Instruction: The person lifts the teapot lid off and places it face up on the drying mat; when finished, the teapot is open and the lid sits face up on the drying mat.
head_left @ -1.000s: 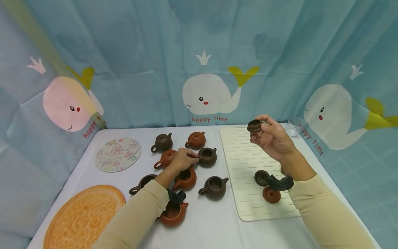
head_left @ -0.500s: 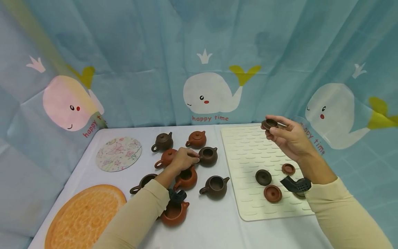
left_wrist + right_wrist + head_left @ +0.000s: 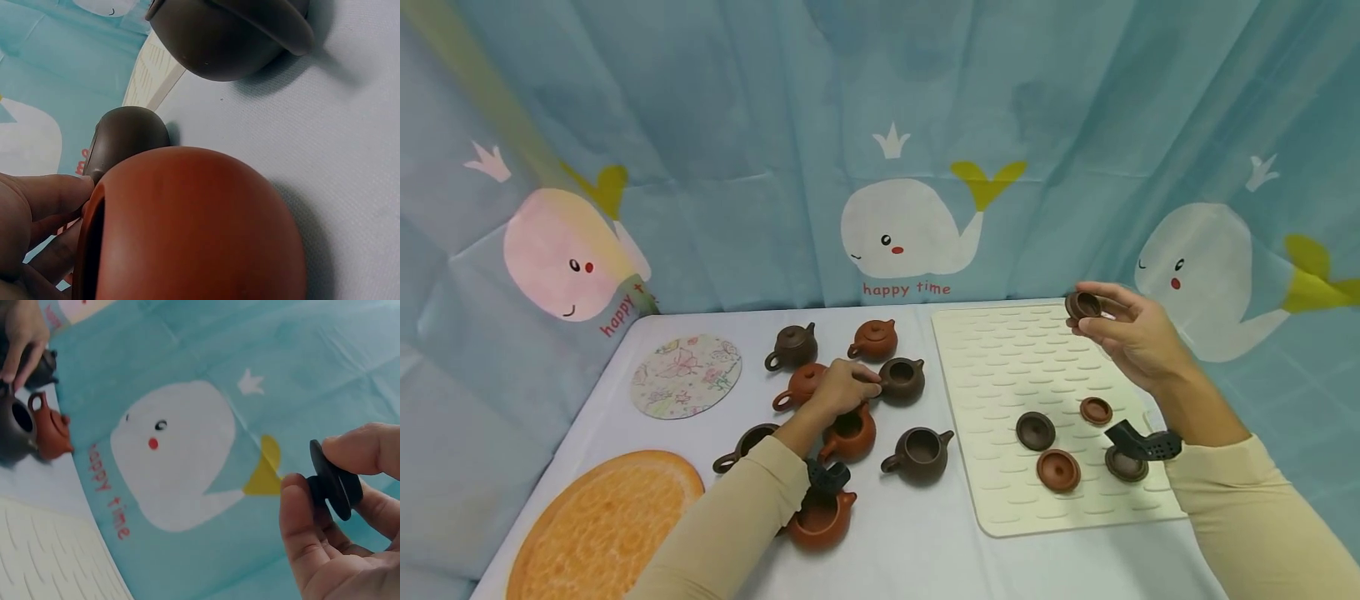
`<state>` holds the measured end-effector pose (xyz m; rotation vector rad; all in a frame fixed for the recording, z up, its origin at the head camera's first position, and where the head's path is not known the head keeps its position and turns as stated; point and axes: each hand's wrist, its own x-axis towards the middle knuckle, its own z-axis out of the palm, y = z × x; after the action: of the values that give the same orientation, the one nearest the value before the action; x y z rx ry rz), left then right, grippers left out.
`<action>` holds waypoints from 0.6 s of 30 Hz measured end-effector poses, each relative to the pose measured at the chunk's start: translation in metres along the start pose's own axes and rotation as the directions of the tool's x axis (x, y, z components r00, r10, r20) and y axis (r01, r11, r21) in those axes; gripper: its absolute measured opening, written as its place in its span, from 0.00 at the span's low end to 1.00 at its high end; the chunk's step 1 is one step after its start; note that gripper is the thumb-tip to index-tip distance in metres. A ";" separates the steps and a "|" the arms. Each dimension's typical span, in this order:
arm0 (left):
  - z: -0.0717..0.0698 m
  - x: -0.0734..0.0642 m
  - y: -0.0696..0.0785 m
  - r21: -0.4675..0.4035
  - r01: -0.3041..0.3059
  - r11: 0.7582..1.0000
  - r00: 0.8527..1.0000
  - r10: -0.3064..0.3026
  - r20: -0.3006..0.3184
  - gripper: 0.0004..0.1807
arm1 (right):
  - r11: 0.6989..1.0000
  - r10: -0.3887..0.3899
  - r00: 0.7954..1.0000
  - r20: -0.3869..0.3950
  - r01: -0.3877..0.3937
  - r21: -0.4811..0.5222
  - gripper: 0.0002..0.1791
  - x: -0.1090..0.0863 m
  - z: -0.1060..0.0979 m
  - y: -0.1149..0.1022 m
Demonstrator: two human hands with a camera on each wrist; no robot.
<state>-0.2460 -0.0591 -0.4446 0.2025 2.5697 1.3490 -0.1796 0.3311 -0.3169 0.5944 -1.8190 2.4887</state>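
Farther right now hangs the lid; the right hand pinches it.

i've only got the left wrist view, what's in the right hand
Observer: The right hand holds a dark brown, round clay-looking lid.
Operator: any more on the cream ridged mat
Observer: Yes, four round clay-looking lids lie there, two dark brown and two reddish-orange.
Operator: anything with its lid on
Observer: Three things: a round, dark brown clay-looking teapot and two round, reddish-orange ones.
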 end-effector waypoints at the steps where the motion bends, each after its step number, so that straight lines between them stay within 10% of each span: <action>1: 0.000 0.000 0.000 -0.005 -0.001 1.000 1.000 0.001 0.000 0.04 | 1.000 0.004 1.000 -0.002 -0.004 -0.006 0.24 -0.001 -0.002 0.000; 18: 0.001 0.001 0.000 -0.006 0.006 1.000 1.000 -0.006 0.004 0.04 | 0.975 0.055 0.992 -0.115 -0.078 -0.207 0.22 -0.007 -0.041 0.021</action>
<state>-0.2466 -0.0582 -0.4450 0.1962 2.5606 1.3523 -0.1898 0.3630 -0.3487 0.3871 -2.0560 2.2725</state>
